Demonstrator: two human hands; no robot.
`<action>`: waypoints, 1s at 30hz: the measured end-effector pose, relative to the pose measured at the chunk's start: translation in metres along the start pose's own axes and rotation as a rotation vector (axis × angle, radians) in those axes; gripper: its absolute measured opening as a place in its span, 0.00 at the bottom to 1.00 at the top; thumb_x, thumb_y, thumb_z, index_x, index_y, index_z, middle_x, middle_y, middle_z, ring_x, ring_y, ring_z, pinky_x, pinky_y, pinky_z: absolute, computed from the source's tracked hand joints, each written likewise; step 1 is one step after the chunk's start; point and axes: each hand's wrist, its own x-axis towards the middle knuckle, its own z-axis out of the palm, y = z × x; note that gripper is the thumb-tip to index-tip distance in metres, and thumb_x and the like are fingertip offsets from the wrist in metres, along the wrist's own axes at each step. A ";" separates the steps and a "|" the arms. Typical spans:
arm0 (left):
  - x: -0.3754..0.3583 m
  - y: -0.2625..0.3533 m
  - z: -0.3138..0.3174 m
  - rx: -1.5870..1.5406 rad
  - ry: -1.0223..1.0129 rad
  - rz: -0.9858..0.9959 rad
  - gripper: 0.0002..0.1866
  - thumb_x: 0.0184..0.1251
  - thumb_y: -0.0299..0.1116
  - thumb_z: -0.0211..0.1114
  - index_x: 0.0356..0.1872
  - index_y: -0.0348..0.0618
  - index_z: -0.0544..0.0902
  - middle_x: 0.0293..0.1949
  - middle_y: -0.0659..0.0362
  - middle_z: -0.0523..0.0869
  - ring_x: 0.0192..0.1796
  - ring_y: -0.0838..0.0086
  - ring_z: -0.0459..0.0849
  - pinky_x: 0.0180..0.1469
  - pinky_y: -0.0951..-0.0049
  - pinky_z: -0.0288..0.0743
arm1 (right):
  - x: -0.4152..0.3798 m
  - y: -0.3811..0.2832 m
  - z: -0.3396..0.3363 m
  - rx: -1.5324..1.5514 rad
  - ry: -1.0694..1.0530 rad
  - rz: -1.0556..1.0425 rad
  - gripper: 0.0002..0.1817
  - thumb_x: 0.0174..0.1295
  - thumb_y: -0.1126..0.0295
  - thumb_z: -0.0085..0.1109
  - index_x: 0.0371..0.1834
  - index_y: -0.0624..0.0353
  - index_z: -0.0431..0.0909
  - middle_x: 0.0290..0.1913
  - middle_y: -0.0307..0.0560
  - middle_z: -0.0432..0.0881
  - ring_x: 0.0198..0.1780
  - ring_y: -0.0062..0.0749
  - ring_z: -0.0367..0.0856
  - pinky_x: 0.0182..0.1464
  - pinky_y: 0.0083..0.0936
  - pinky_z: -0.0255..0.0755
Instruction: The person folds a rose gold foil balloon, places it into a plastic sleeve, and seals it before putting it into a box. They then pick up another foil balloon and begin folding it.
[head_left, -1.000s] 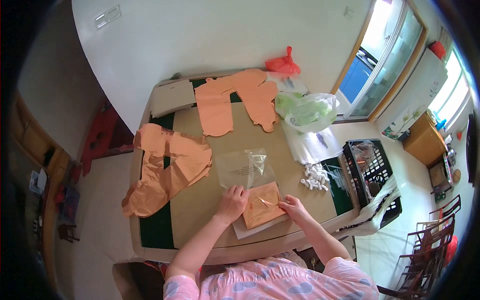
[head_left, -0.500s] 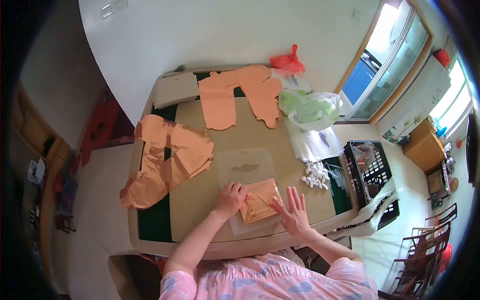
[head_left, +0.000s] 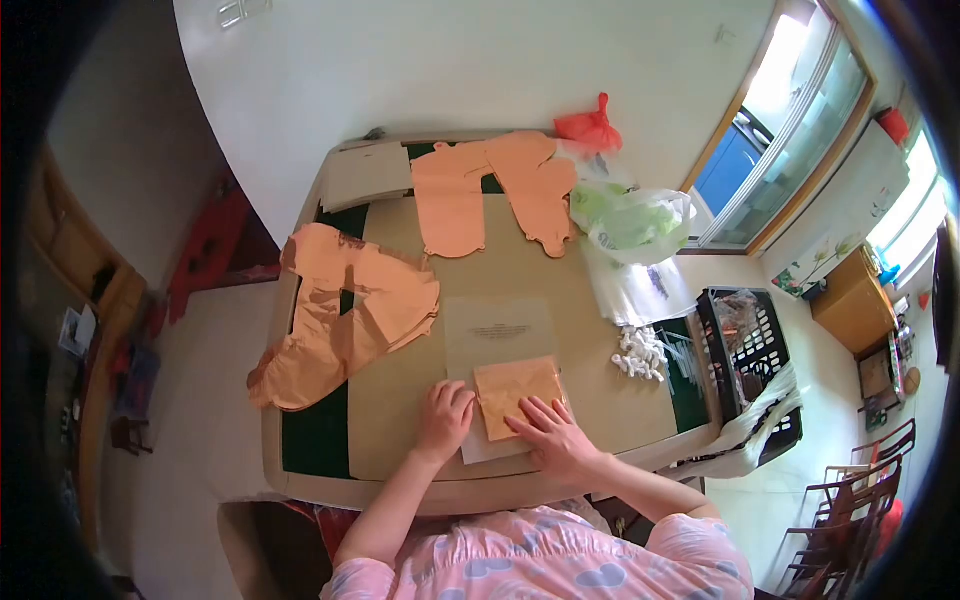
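A folded orange foil packet [head_left: 497, 400] lies on a translucent plastic bag [head_left: 490, 325] with small printed text, in front of me on the table. My right hand [head_left: 555, 437] is open, its fingers spread flat on the packet's right part. Beside the packet's left edge, my left hand [head_left: 447, 420] rests low on the bag with slightly bent fingers and nothing visible in them. To the left is a crumpled orange foil balloon [head_left: 375, 310], deflated. More flat orange foil balloons [head_left: 447, 205] lie at the far side.
White curled pieces [head_left: 640, 352] and thin clear sticks [head_left: 683, 358] lie at the right. Behind them are clear plastic bags [head_left: 640, 290] and a green-white bag [head_left: 640, 222]. A black crate [head_left: 755, 340] stands off the table's right edge. Grey cardboard [head_left: 368, 177] sits back left.
My right hand has come down and left onto the packet, from raised beside it. My left hand has let go of the packet's left edge and shifted slightly left and down. The packet lies flatter.
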 end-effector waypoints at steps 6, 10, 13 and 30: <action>-0.003 0.002 -0.004 0.003 -0.043 -0.019 0.08 0.56 0.27 0.66 0.38 0.44 0.81 0.46 0.56 0.79 0.52 0.60 0.76 0.54 0.58 0.71 | 0.054 0.031 -0.007 0.256 0.179 -0.165 0.28 0.58 0.72 0.57 0.65 0.51 0.69 0.68 0.56 0.66 0.72 0.49 0.61 0.70 0.56 0.54; -0.002 0.005 -0.014 0.070 -0.073 0.016 0.09 0.55 0.26 0.67 0.38 0.45 0.83 0.46 0.54 0.80 0.52 0.58 0.77 0.52 0.61 0.73 | 0.086 0.041 0.010 0.108 0.258 -0.156 0.24 0.59 0.72 0.57 0.62 0.52 0.72 0.67 0.54 0.68 0.69 0.50 0.64 0.68 0.57 0.57; -0.006 0.004 -0.016 0.097 -0.111 0.043 0.10 0.54 0.27 0.67 0.39 0.47 0.85 0.48 0.55 0.79 0.53 0.59 0.76 0.53 0.60 0.72 | 0.089 0.041 0.023 0.166 0.295 -0.148 0.24 0.61 0.70 0.58 0.63 0.52 0.71 0.66 0.54 0.69 0.70 0.49 0.64 0.68 0.57 0.58; -0.011 -0.001 -0.016 0.053 -0.157 0.114 0.17 0.49 0.26 0.68 0.43 0.51 0.85 0.55 0.56 0.77 0.60 0.61 0.72 0.59 0.58 0.67 | 0.042 0.031 0.009 0.059 0.036 -0.234 0.35 0.61 0.48 0.58 0.72 0.41 0.62 0.74 0.48 0.59 0.76 0.44 0.53 0.73 0.58 0.42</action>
